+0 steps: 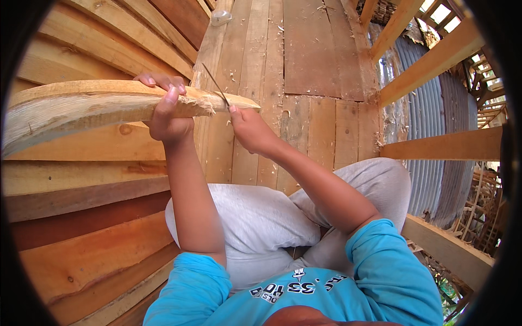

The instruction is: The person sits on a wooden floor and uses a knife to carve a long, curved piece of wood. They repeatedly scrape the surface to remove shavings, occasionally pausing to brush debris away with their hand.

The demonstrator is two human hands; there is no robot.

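A long pale timber comes in from the left and ends in front of me, its right end cut narrower with a rough, splintered step. My left hand is wrapped round it near that end, thumb on the near side and fingers over the top. In my right hand, closed at the timber's tip, is a thin-bladed knife. The dark blade stands up across the narrowed end and slants to the far left. My fist hides the knife's handle.
Stacked planks form the wall on my left. Wood shavings lie scattered on the plank floor, with a small clear plastic item at the far end. To the right are a wooden railing and corrugated metal sheets. I sit with legs folded.
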